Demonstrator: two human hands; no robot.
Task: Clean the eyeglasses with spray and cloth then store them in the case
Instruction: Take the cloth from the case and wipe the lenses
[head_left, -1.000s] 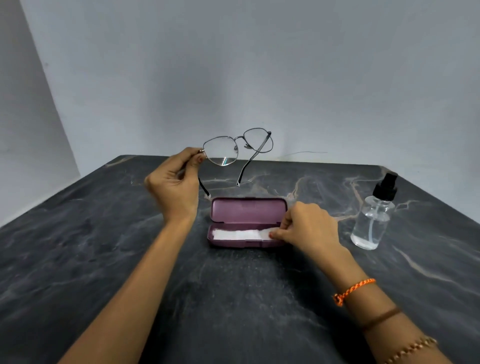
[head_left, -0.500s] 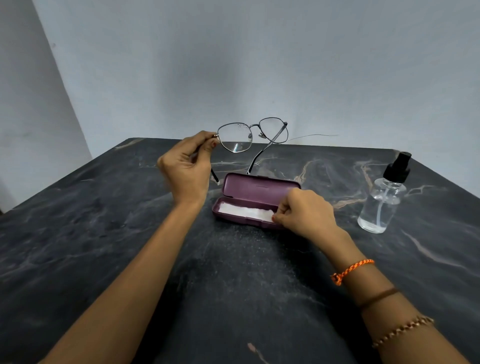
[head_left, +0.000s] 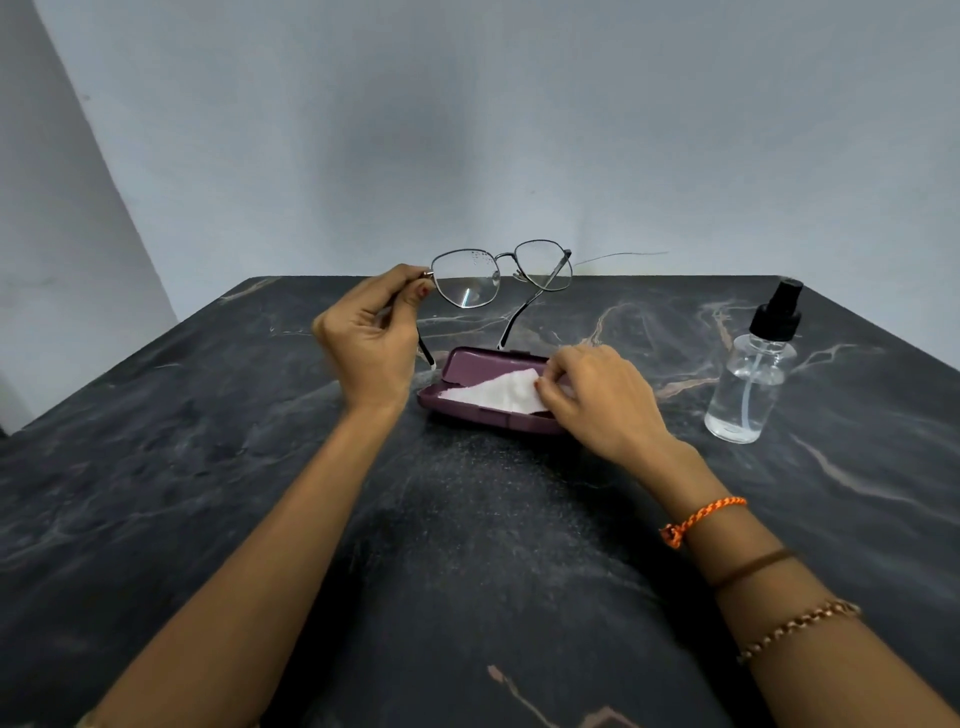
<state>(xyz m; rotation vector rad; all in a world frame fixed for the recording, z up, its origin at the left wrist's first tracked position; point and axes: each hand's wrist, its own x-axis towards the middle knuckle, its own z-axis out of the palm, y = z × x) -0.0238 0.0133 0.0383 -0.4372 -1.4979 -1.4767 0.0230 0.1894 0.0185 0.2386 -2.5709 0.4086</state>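
My left hand (head_left: 369, 343) holds the thin metal eyeglasses (head_left: 501, 273) by their left hinge, up in the air behind the case, temples unfolded and droplets on the near lens. The purple case (head_left: 488, 415) lies open on the table below them. In it lies a white cloth (head_left: 498, 391), and my right hand (head_left: 597, 402) pinches the cloth's right end, lifting it partly out of the case. A clear spray bottle (head_left: 750, 379) with a black pump top stands upright to the right of the case.
Everything sits on a dark marbled table (head_left: 467, 571) whose far edge meets a pale wall (head_left: 467, 130). The wall angles in along the table's left side. Bracelets circle my right wrist.
My right hand has pulled the cloth's right end up and out of the case, so it now forms a raised triangle. The eyeglasses stay held in my left hand.
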